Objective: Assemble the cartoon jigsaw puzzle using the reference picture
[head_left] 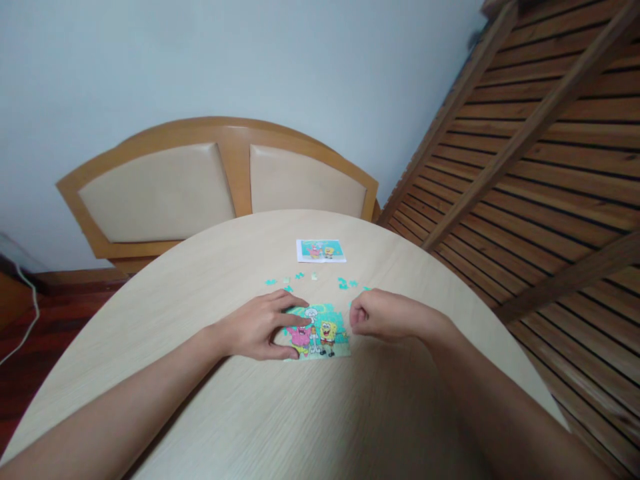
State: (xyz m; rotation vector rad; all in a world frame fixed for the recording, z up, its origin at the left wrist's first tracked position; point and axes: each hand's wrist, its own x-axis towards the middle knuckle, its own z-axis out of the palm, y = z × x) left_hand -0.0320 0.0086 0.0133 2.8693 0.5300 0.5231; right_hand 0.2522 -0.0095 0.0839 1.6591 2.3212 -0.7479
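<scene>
A partly joined jigsaw puzzle (327, 337) with a pink starfish, a pale long-nosed figure and a yellow sponge character lies flat on the table. My left hand (257, 327) rests over its left side, fingers spread, with fingertips and thumb on the joined pieces. At the right edge of the puzzle is my right hand (383, 315), its fingers curled inward; whatever they pinch, if anything, is hidden. Loose turquoise puzzle pieces (343, 283) lie beyond the puzzle, some close to my right hand. A pale loose piece (315, 276) sits among others farther left.
Behind the loose pieces lies a picture card (323, 251) showing the same cartoon scene. The round wooden table (280, 413) has a padded bench back (160, 193) at its far side. A slatted wooden panel (550, 153) slants along the right, and a white cable (35, 313) hangs at left.
</scene>
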